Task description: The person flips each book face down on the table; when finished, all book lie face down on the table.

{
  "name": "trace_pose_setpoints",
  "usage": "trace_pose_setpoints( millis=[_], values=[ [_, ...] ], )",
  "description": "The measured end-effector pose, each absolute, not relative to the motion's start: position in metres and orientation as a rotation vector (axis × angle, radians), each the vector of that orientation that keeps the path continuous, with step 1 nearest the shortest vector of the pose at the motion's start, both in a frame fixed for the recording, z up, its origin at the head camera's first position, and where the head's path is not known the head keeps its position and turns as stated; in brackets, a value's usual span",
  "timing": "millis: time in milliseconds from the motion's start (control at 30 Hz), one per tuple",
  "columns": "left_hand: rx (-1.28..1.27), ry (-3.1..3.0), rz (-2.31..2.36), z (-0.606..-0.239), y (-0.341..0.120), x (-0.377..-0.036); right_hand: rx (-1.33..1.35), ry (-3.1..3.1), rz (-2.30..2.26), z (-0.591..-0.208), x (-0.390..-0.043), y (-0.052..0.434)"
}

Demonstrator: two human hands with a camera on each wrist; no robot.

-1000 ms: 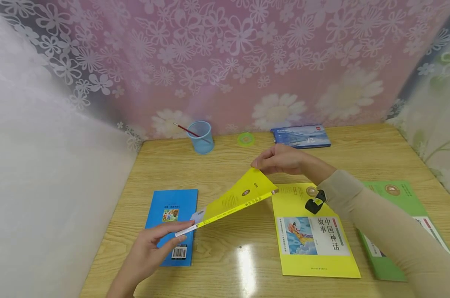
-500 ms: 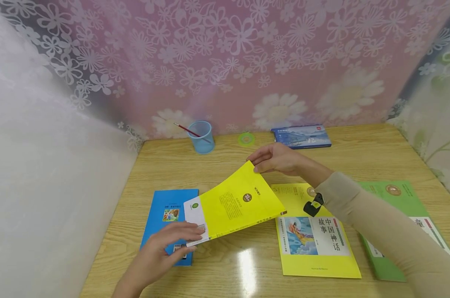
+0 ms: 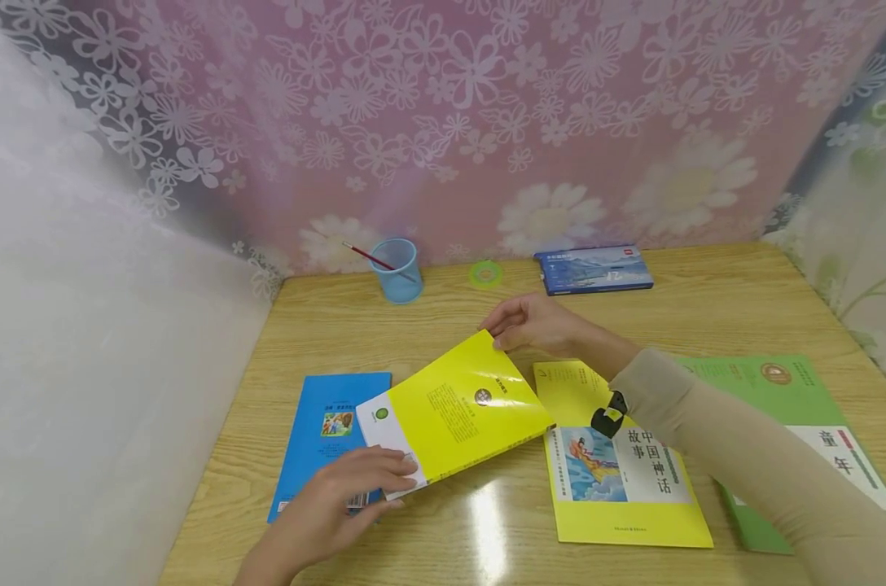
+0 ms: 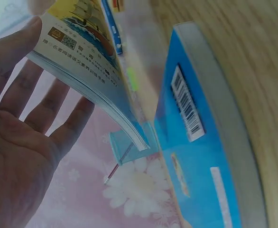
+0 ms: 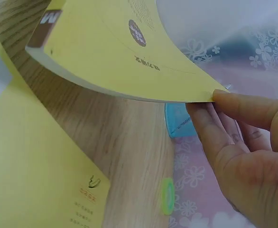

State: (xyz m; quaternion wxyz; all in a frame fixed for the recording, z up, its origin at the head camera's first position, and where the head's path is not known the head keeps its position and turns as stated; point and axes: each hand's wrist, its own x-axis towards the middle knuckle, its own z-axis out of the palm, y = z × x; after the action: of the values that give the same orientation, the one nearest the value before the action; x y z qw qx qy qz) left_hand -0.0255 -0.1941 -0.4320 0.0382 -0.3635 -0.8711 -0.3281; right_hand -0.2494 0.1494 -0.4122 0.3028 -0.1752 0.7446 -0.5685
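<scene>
A yellow book (image 3: pixel 458 399) with a white end band is held above the table, back cover up and tilted. My left hand (image 3: pixel 344 496) grips its white end, fingers over the back cover; in the left wrist view the thumb (image 4: pixel 18 47) lies on the front cover, near a ship picture. At the far corner my right hand (image 3: pixel 534 325) pinches the cover, bending it in the right wrist view. Under the left hand is a blue book (image 3: pixel 314 439), barcode side up. To the right lies another yellow book (image 3: pixel 626 525), partly covered by the right forearm.
Farther right a green book (image 3: pixel 765 399) lies partly under the right sleeve. Along the back stand a blue mesh pen cup (image 3: pixel 399 281) with a pencil, a green tape roll (image 3: pixel 485 274) and a blue box (image 3: pixel 597 270). A white wall (image 3: pixel 120 366) borders the left side.
The held yellow book has turned from nearly edge-on to show its back cover, and its white end has come lower. Right hand has shifted slightly left; left hand has moved right and down.
</scene>
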Motion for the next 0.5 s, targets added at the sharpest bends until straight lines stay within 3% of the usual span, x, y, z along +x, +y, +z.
trace_pose_setpoints(
  millis=[500],
  values=[
    [-1.102,-2.893,-0.819,-0.448,-0.184,-0.024,-0.452,2.084,-1.42,-0.428,-0.247,0.145]
  ],
)
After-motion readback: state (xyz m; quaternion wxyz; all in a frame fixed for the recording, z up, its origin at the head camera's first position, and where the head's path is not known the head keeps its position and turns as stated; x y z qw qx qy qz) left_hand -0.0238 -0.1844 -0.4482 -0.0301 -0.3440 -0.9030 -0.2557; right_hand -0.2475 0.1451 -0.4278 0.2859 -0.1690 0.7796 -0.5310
